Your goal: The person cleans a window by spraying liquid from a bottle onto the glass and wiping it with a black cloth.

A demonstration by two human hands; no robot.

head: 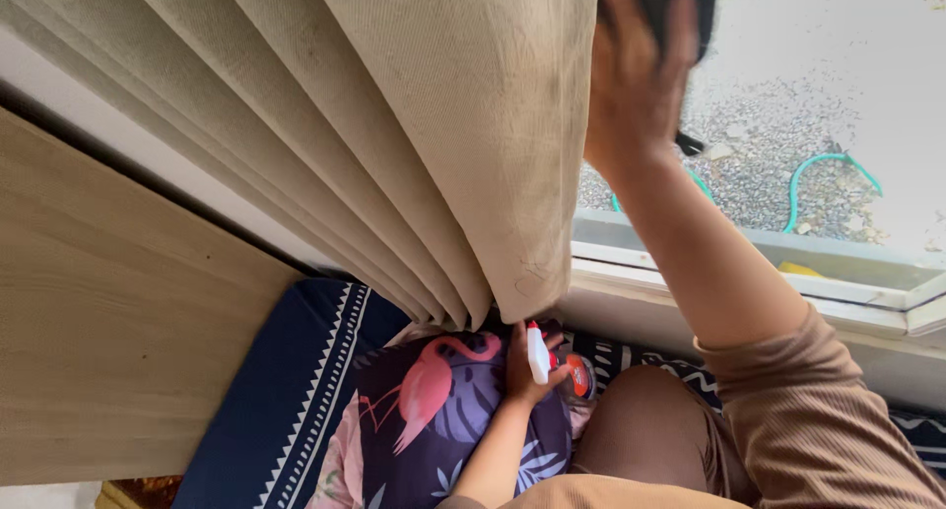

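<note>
My right hand [636, 85] is raised against the window glass [828, 66], shut on a dark object [702, 11] pressed to the pane; the fingers hide most of it. My arm in a brown sleeve [818, 420] reaches up from the lower right. Low in the middle, my left hand [514, 371] grips a small spray bottle [540, 356] with a white trigger head and an orange-red body. That hand rests on a dark cushion with a pink flamingo print [434, 401]. A beige pleated curtain [394, 125] hangs just left of my right hand, its hem right above the bottle.
A wooden panel [108, 322] stands at the left. A navy mattress with a white triangle border [296, 371] lies under the cushion. The white window frame and sill [838, 292] run below the glass. Outside are gravel and a green hose [828, 164].
</note>
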